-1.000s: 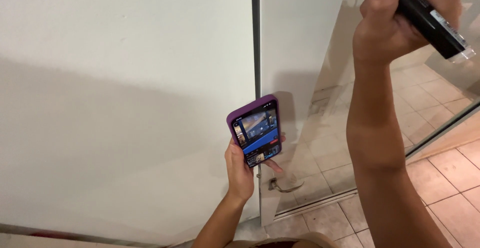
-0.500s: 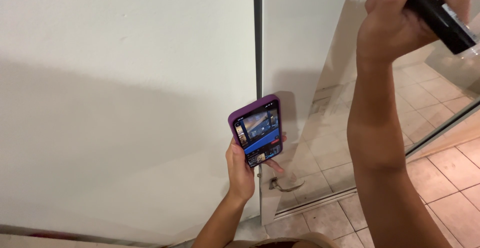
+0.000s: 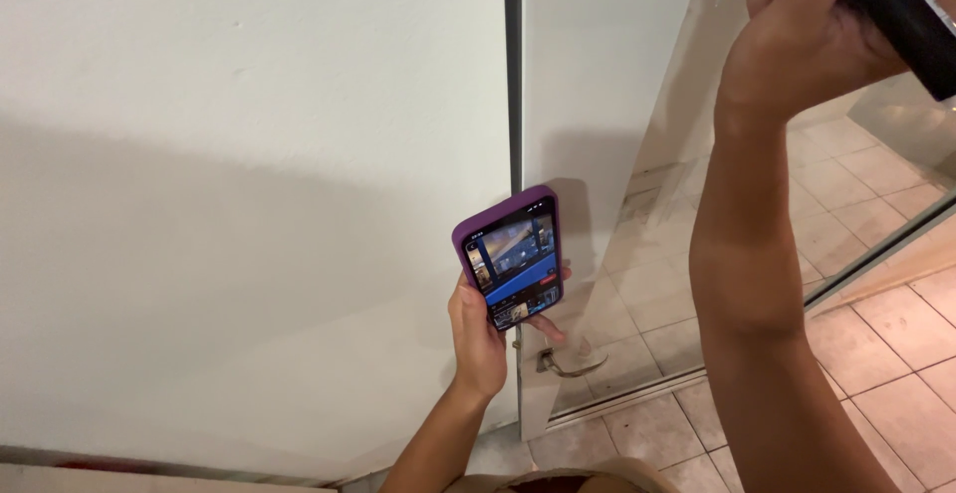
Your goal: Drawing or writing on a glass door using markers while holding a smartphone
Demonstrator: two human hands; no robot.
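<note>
My left hand (image 3: 481,339) grips a phone in a purple case (image 3: 510,256), held upright with its lit screen facing me, low in the middle of the view. My right hand (image 3: 807,40) is raised at the top right and is closed around a black oblong device (image 3: 906,20) that runs out of the frame. The right forearm reaches down to the bottom edge. Both hands are in front of a white wall and a white door.
A white wall (image 3: 239,174) fills the left. A dark vertical gap (image 3: 513,75) separates it from a white door (image 3: 597,65) with a metal lever handle (image 3: 568,364). A glass panel (image 3: 697,254) and beige floor tiles (image 3: 896,354) lie to the right.
My right hand with the black device has risen slightly toward the top edge, so less of the device shows. The left hand and phone have stayed in place.
</note>
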